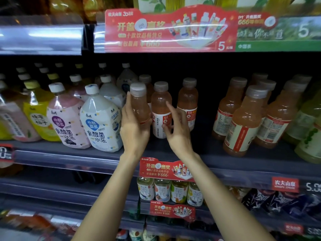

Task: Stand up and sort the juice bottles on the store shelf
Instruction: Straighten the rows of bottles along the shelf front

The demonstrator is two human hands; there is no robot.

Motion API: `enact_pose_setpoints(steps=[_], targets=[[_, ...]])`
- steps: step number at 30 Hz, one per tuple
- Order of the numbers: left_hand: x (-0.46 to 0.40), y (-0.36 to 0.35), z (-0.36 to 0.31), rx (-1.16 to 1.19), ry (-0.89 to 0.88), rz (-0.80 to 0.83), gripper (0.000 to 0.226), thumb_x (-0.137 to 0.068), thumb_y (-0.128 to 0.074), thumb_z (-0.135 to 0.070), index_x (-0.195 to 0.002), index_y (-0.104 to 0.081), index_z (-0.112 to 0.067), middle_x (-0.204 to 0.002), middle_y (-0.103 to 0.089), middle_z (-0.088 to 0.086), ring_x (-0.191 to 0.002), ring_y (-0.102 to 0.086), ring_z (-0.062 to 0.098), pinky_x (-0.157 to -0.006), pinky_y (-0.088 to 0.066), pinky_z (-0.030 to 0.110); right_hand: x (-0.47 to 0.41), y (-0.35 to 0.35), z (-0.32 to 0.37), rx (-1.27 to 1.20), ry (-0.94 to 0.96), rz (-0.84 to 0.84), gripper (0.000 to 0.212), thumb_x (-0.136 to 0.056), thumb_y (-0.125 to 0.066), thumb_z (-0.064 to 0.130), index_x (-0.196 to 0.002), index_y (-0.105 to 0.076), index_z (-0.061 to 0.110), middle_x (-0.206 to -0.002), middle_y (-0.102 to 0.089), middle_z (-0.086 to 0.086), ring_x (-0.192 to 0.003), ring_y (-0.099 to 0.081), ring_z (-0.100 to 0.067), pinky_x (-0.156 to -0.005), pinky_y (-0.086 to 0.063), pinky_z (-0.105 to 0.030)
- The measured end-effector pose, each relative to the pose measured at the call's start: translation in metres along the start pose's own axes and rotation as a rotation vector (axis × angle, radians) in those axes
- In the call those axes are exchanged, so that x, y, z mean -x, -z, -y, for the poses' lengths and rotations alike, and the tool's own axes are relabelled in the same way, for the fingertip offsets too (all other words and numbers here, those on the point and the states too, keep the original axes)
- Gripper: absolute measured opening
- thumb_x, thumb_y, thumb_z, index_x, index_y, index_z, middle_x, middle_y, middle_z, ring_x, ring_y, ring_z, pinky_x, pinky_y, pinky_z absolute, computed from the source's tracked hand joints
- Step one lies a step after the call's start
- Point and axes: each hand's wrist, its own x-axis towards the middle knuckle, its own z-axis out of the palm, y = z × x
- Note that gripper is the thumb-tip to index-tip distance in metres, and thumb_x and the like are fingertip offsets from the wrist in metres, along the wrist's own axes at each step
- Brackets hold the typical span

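My left hand (134,126) holds a gray-capped clear plastic bottle of pink juice (140,103) upright on the gray store shelf (217,153); my right hand (175,126), its grip loose and empty, nears its neighbour (161,108). I should turn labels forward and close gaps.

Single head-worn wide-angle view, facing forward at the shelf (69,153) front, close, within arm's reach. Optical axis roughly level with the middle tier; upper price rail (170,30) sits high in frame, lower tiers fall away below. Both forearms enter from the bottom edge. Edges bow from lens distortion. No second view to overlap.
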Motion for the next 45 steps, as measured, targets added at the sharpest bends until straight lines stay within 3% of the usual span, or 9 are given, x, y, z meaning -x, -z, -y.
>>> enact_pose_setpoints(steps=[3,5,10,14,21,24,28,39,45], targets=[[0.007,0.014,-0.005,0.097,-0.005,-0.01,0.094,-0.076,-0.079,-0.02,-0.148,-0.02,-0.029,-0.144,-0.038,-0.016,-0.132,-0.04,0.001,-0.101,-0.034,0.014,-0.005,-0.003,0.002,-0.198,-0.189,0.154,0.06,-0.089,-0.059,0.004,-0.142,-0.037,0.021,-0.141,-0.04,-0.004,-0.13,-0.04,-0.013,-0.107,-0.041,-0.034],[0.009,0.024,-0.012,0.167,-0.019,0.001,0.1,-0.072,-0.083,-0.022,-0.148,-0.019,-0.033,-0.144,-0.04,-0.015,-0.131,-0.041,-0.001,-0.107,-0.037,0.022,-0.005,0.004,0.009,-0.362,-0.289,0.191,0.052,-0.092,-0.057,0.008,-0.139,-0.041,0.022,-0.142,-0.044,-0.001,-0.129,-0.043,-0.011,-0.106,-0.041,-0.043],[0.004,0.038,-0.037,0.332,-0.07,0.162,0.103,-0.069,-0.086,-0.021,-0.149,-0.022,-0.029,-0.137,-0.052,-0.002,-0.121,-0.054,0.005,-0.1,-0.048,0.035,0.013,0.051,0.038,-0.596,-0.212,0.255,0.042,-0.094,-0.054,0.013,-0.131,-0.043,0.031,-0.132,-0.052,0.013,-0.124,-0.048,-0.001,-0.099,-0.041,-0.018],[0.021,-0.01,-0.072,0.423,-0.109,0.329,0.101,-0.069,-0.086,-0.02,-0.148,-0.024,-0.02,-0.136,-0.05,-0.009,-0.121,-0.053,0.0,-0.096,-0.047,0.022,0.041,0.107,0.029,-0.245,-0.163,0.15,0.061,-0.085,-0.068,0.02,-0.136,-0.035,0.032,-0.135,-0.047,0.017,-0.128,-0.042,0.003,-0.103,-0.037,-0.017],[0.033,-0.064,-0.082,0.443,-0.091,0.334,0.096,-0.07,-0.084,-0.028,-0.147,-0.027,-0.04,-0.142,-0.05,-0.003,-0.128,-0.05,0.012,-0.102,-0.046,0.046,0.056,0.13,-0.001,0.367,-0.113,-0.335,0.034,-0.085,-0.065,0.022,-0.116,-0.057,0.012,-0.112,-0.057,-0.012,-0.109,-0.05,-0.022,-0.091,-0.045,-0.032],[0.041,-0.085,-0.089,0.474,-0.025,0.36,0.097,-0.07,-0.083,-0.027,-0.147,-0.027,-0.044,-0.143,-0.049,-0.011,-0.131,-0.047,0.009,-0.101,-0.047,0.045,0.054,0.149,-0.015,0.5,-0.219,-0.564,0.051,-0.076,-0.074,0.024,-0.117,-0.048,0.008,-0.118,-0.049,-0.02,-0.112,-0.039,-0.025,-0.094,-0.039,-0.035],[0.042,-0.1,-0.101,0.561,0.03,0.424,0.101,-0.069,-0.087,-0.019,-0.149,-0.028,-0.033,-0.136,-0.055,-0.01,-0.125,-0.052,0.004,-0.102,-0.047,0.04,0.039,0.157,-0.029,0.266,-0.367,-0.332,0.091,-0.072,-0.08,0.031,-0.144,-0.024,0.02,-0.144,-0.034,-0.012,-0.13,-0.041,-0.03,-0.099,-0.045,-0.045],[0.059,-0.135,-0.122,0.613,-0.006,0.489,0.086,-0.065,-0.081,-0.039,-0.138,-0.041,-0.018,-0.137,-0.04,0.002,-0.125,-0.048,0.009,-0.104,-0.045,0.036,0.059,0.194,-0.036,0.19,-0.379,-0.404,0.08,-0.076,-0.072,0.011,-0.142,-0.029,0.023,-0.136,-0.041,0.006,-0.122,-0.04,-0.009,-0.096,-0.038,-0.024],[0.067,-0.147,-0.122,0.474,-0.047,0.51,0.081,-0.079,-0.072,-0.045,-0.147,-0.03,-0.032,-0.138,-0.037,-0.005,-0.131,-0.041,0.012,-0.105,-0.039,0.027,0.06,0.199,-0.055,0.27,-0.392,-0.261,0.1,-0.08,-0.07,0.012,-0.149,0.001,0.028,-0.157,-0.015,0.0,-0.144,-0.014,-0.029,-0.117,-0.019,-0.046]])
